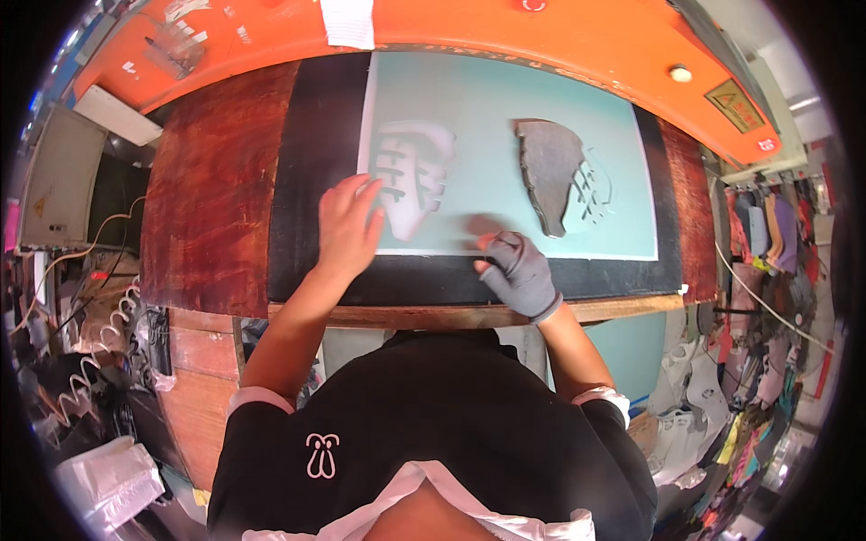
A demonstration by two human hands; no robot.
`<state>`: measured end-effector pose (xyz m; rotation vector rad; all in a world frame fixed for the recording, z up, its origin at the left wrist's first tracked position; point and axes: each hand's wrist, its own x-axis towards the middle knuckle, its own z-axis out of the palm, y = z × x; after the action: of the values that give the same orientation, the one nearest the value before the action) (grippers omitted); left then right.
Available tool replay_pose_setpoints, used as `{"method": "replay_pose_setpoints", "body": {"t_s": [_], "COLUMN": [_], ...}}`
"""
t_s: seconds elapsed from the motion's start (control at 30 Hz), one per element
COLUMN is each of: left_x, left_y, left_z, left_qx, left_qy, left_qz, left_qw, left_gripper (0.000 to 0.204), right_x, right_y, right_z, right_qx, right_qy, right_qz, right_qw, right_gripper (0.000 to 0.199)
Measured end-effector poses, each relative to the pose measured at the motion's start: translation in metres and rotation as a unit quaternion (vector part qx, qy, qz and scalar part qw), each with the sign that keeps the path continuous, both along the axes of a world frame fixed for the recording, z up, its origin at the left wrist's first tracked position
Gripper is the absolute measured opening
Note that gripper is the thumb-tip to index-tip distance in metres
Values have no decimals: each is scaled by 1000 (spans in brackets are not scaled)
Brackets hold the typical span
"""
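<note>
In the head view, a pale green sheet (pixel 505 135) lies flat on a black mat (pixel 316 180) over a worn red-brown wooden bench (pixel 212 198), under the orange body of a machine (pixel 559 36). Two cut pieces rest on the sheet. The left one, a grey die (pixel 417 171) with slotted bars, lies near the sheet's left edge; the right one, a dark brown piece (pixel 548 171), lies well apart toward the sheet's right half, with a pale slotted part (pixel 591 194) just beside it at its lower right. The bare left hand (pixel 347 225) is laid flat, palm down, fingers stretched out and slightly spread, its fingertips touching the lower left edge of the grey die; it grips nothing. The right hand (pixel 519 270), in a grey glove, sits at the sheet's lower edge, between the two pieces and below them, curled loosely with the fingers bent under; whether it pinches the sheet's rim I cannot tell. The brown piece lies up and to the right of this hand, not touched. Both forearms come up from a black shirt with white trim at the lower edge.
</note>
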<state>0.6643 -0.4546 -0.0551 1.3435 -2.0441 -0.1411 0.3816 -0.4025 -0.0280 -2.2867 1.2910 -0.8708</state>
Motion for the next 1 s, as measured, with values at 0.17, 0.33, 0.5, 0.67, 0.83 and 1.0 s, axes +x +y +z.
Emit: {"method": "replay_pose_setpoints", "body": {"t_s": [0.17,0.33,0.5,0.67,0.83,1.0], "left_x": [-62,-74,-72,-77,-120,-208], "left_y": [-3,-7,-6,-4,4,13], "left_z": [-11,-23,-22,-16,-10,18], "left_qx": [63,120,107,128,94,117], "left_qy": [-149,-208,-177,-180,-127,98], "left_qz": [-113,-136,-140,-113,-59,-144], "left_qw": [980,961,968,969,986,978], "left_gripper": [54,54,51,50,52,63], "right_x": [-46,-111,-140,-157,-170,-201], "right_y": [32,26,-10,-33,-44,-40], "right_z": [-15,-23,-35,-51,-38,19], "right_qx": [-45,10,-67,-113,-234,156], "right_qy": [-16,-13,116,184,-2,-525], "right_qz": [-195,-338,-259,-203,-208,-169], "right_qw": [980,941,957,955,950,819], "right_gripper": [32,44,62,60,22,28]}}
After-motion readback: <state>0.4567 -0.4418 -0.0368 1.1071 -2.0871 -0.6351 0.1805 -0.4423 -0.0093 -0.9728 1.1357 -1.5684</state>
